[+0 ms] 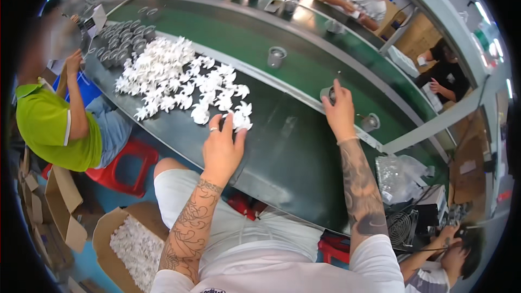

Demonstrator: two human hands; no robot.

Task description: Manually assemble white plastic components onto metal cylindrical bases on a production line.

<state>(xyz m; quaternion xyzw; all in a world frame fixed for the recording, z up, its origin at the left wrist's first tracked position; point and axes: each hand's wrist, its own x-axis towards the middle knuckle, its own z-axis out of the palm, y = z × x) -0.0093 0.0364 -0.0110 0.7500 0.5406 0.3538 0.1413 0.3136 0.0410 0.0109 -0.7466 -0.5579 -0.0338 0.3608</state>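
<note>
My left hand [221,149], a ring on one finger, reaches the near edge of a loose pile of small white bladed impellers [163,70]. Its fingers are apart, at a white impeller [242,121] at the pile's right end; whether they grip it is hidden. Over the conveyor's near rail, my right hand [341,111] is closed round a small grey round housing [328,94], partly covered by the fingers. Similar grey housings lie on the green belt: one housing [277,57] farther off, another housing [370,122] right of my right hand.
The dark worktable [287,163] runs beside the green conveyor belt [217,27]. Grey housings [122,40] cluster at its left end. A cardboard box [103,233] of white pieces stands below left. A plastic bag [399,176] lies at right. Several co-workers sit around, one in a green shirt [59,125].
</note>
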